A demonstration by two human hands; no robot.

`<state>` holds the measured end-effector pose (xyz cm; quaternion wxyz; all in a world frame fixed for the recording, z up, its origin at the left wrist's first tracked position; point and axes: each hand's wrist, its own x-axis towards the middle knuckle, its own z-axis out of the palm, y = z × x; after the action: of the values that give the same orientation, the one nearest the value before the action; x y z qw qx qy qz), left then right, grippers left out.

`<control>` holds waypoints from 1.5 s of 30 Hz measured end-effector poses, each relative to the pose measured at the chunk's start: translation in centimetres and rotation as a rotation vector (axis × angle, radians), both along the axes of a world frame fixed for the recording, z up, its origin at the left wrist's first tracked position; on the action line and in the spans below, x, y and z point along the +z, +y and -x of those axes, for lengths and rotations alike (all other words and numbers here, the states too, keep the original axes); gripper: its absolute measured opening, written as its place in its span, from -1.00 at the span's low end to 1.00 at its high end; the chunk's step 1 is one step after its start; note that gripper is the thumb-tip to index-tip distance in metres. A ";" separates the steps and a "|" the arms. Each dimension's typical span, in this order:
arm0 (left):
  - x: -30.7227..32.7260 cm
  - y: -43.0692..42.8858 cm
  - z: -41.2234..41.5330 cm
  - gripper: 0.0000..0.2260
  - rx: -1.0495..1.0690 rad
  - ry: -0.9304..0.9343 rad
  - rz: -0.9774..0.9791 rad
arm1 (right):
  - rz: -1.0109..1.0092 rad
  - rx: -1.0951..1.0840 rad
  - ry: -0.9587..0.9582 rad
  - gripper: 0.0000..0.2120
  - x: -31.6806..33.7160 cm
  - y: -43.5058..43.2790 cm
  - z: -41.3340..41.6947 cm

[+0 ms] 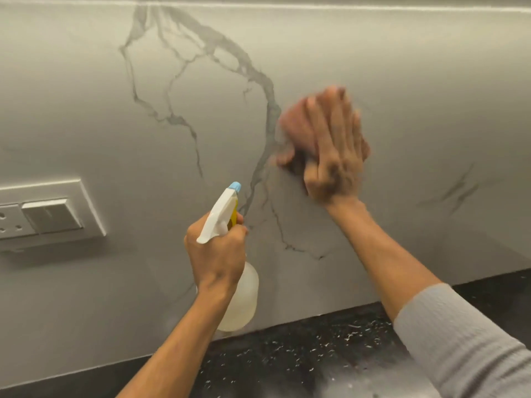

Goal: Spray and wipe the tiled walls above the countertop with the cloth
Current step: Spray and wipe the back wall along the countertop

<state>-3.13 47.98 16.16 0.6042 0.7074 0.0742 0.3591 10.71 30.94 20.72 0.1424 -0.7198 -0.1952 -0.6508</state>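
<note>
Cloth [296, 130], pinkish-red, is pressed flat against the marble-veined tiled wall [416, 81] under the right hand [333, 145]. Fingers of that hand are spread and laid over the cloth, pinning it to the wall rather than gripping it; hand and cloth are both motion-blurred. Cloth shows past the fingers to the left and above. It sits just right of a dark grey vein [270, 110] running down the wall. Right forearm carries a grey ribbed sleeve [459, 340].

Left hand [217, 254] is clamped around the neck of a spray bottle [241, 297], held upright, close to the wall but apart from it. Bottle body is translucent and pale; white trigger head with yellow trigger and light blue nozzle [235, 186] points up and to the right. One finger lies by the trigger.

White switch and socket plate [43, 214] is mounted on the wall, far left. Black speckled desk [301, 354] runs along the base of the wall, below both arms.
</note>
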 end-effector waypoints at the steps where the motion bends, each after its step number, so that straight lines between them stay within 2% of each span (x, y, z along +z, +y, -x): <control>1: 0.3 -0.3 -0.2 -0.85 -0.006 -0.005 -0.001 | -0.148 0.009 -0.013 -0.50 1.7 1.3 -0.3; 2: 0.5 -0.5 -0.3 -0.85 -0.009 -0.006 -0.002 | -0.180 0.041 -0.030 -0.47 2.2 2.6 -0.4; 3: 0.6 -0.8 -0.4 -0.86 -0.009 -0.006 0.001 | -0.099 0.085 -0.058 -0.46 1.5 3.7 -0.3; 6: 0.6 -1.5 -0.3 -0.91 -0.008 0.004 0.003 | 0.492 0.133 -0.049 -0.44 -4.9 3.3 1.0; 8: 0.3 -1.6 -0.2 -0.91 -0.017 0.005 0.007 | 0.732 0.054 -0.037 -0.35 -7.1 -0.7 1.2; 10: 0.3 -1.4 0.1 -0.92 -0.021 0.012 0.027 | 0.637 0.035 -0.008 -0.34 -5.6 -3.9 0.3; 12: 0.2 -1.4 0.2 -0.91 -0.018 0.027 0.049 | 0.363 0.044 0.010 -0.48 -1.3 -4.0 -0.3; 14: 0.1 -1.8 0.5 -0.91 -0.006 0.031 0.075 | 0.195 0.082 -0.057 -0.46 4.0 -1.0 -0.1; 17: -0.1 -2.3 0.7 -0.89 0.036 0.014 0.082 | 0.257 0.135 -0.145 -0.32 9.6 5.3 0.5; 19: -0.2 -2.3 0.6 -0.88 0.061 0.009 0.080 | 0.304 0.173 -0.176 -0.47 9.9 7.8 0.7; 22: -0.4 -2.1 0.5 -0.85 0.098 -0.007 0.104 | 0.446 0.267 -0.174 -0.52 4.2 8.1 0.6; 25: -0.4 -2.0 0.3 -0.80 0.125 -0.023 0.085 | 0.596 0.322 -0.138 -0.54 -5.6 6.9 0.7; 27: -0.4 -2.1 0.4 -0.87 0.134 -0.014 0.043 | 0.739 0.300 -0.103 -0.48 -12.1 5.2 0.6; 29: -0.8 -2.3 0.4 -0.86 0.127 -0.014 0.008 | 0.976 0.249 -0.051 -0.35 -17.0 2.3 0.5; 31: -1.6 -2.8 0.5 -0.84 0.103 0.006 0.002 | 1.196 0.246 -0.001 -0.33 -20.0 -1.4 0.3; 35: -3.5 -4.2 1.0 -0.77 0.050 0.078 0.017 | 1.418 0.252 0.162 -0.54 -21.8 -10.0 0.9; 37: -4.3 -5.1 1.4 -0.76 0.034 0.116 0.035 | 1.407 0.204 0.257 -0.60 -21.8 -14.1 1.9; 39: -4.9 -6.1 1.9 -0.77 0.023 0.141 0.047 | 1.265 0.202 0.369 -0.69 -21.6 -17.2 3.3; 40: -5.1 -6.8 2.2 -0.80 0.012 0.150 0.046 | 1.148 0.214 0.473 -0.64 -21.6 -18.4 4.2; 42: -5.6 -8.4 2.7 -0.88 -0.014 0.161 0.049 | 0.876 0.251 0.730 -0.38 -21.6 -20.3 6.4; 43: -5.8 -9.2 2.9 -0.89 -0.026 0.163 0.054 | 0.719 0.260 0.840 -0.32 -21.6 -21.1 7.7; 45: -6.2 -10.8 3.2 -0.90 -0.054 0.162 0.063 | 0.395 0.272 0.960 -0.36 -21.6 -22.0 10.2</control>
<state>-6.37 37.14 10.00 0.6277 0.7165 0.1149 0.2818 0.50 8.91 -0.90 0.1605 -0.9177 -0.3183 -0.1752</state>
